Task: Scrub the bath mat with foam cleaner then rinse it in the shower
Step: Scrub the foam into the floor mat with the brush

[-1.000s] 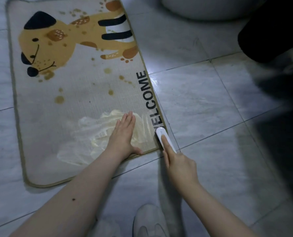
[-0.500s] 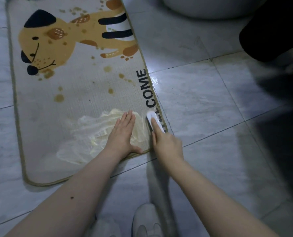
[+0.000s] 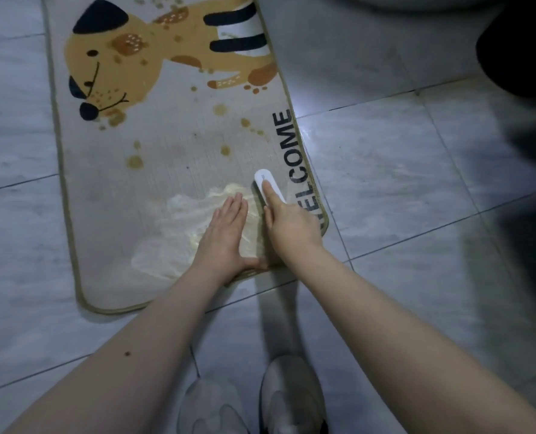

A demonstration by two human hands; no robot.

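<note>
Grey marble floor tiles [image 3: 401, 170] carry the beige dog-print bath mat [image 3: 166, 158]. Her left hand [image 3: 226, 236] presses flat, fingers straight, on yellowish foam [image 3: 185, 220]; the right hand [image 3: 291, 227] grips a white oblong scrub brush [image 3: 265, 183], forefinger along its back.

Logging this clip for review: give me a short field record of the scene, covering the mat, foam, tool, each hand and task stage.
mat: bath mat flat on tiled floor, dog print, WELCOME lettering
foam: foam patch on the mat's near part
tool: white brush on the mat beside the foam
left hand: flat, pressing the mat
right hand: holds the brush, forefinger along its top
stage: scrubbing; rinse not yet done
</note>
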